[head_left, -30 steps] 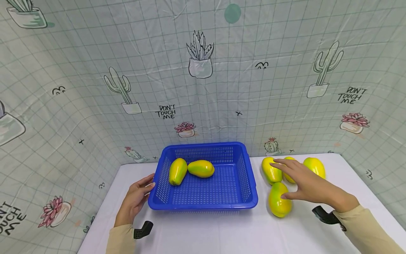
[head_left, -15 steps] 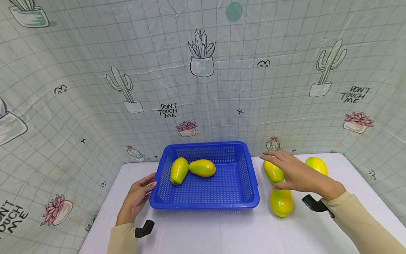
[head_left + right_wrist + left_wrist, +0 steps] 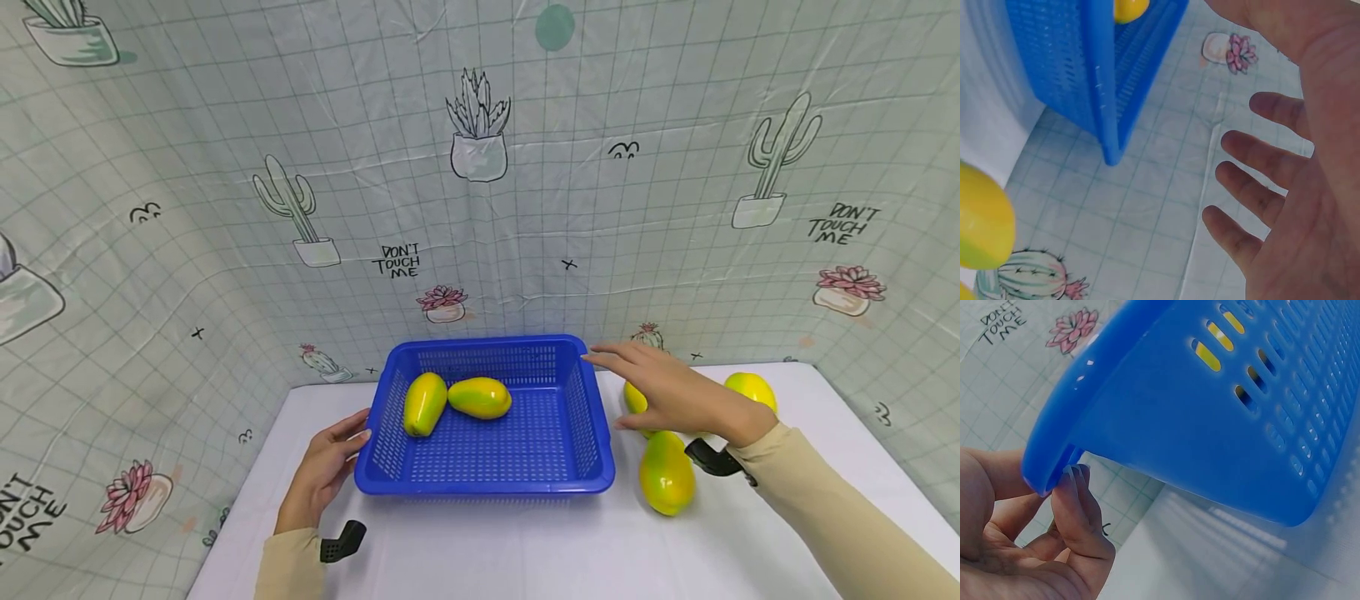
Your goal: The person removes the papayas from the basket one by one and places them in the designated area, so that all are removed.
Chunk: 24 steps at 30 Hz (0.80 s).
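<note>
A blue plastic basket [image 3: 483, 487] stands on the table, holding two glossy yellow-green fruits that look like papayas, one upright fruit [image 3: 424, 406] and one lying sideways [image 3: 480, 397]. My left hand [image 3: 318, 471] grips the left rim; in the left wrist view, its thumb and curled fingers pinch the basket's edge [image 3: 1054, 444]. My right hand [image 3: 667, 383] is held above the table by the basket's right rim, fingers extended and apart, with nothing in it. In the right wrist view the palm [image 3: 1310, 206] shows bare, apart from the basket.
Right of the basket lie more such fruits: a near one [image 3: 667, 475], one partly behind my right hand [image 3: 634, 400], and one farther right [image 3: 750, 389]. White cloth covers the table [image 3: 510, 550]. A grid-patterned curtain [image 3: 525, 233] with printed cacti rises close behind.
My right hand has moved left, from over the fruits to beside the basket's right rim, carrying nothing. My left hand stays on the left rim. The head view shifted slightly.
</note>
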Motion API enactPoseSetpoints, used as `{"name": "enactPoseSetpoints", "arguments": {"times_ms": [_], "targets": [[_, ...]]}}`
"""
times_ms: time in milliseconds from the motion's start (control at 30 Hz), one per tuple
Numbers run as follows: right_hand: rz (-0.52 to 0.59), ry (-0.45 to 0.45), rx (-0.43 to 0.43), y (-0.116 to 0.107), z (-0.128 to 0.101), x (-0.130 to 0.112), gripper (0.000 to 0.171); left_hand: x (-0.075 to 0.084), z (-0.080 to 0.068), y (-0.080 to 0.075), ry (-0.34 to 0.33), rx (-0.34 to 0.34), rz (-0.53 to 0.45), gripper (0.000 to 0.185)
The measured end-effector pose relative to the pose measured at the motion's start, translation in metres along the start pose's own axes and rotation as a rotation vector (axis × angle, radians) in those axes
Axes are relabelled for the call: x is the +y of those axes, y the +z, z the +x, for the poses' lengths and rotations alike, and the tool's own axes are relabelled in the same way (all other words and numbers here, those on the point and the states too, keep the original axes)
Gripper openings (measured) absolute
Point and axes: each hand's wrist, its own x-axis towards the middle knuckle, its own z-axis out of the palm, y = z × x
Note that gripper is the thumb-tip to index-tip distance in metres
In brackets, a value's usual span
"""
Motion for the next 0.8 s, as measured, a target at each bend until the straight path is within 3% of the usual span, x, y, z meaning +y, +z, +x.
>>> {"name": "enactPoseSetpoints", "arguments": {"times_ms": [800], "targets": [[-0.016,-0.033,-0.131,0.016,0.061,-0.016,0.086,0.0,0.0,0.0,0.002,0.008,-0.005,0.051]]}}
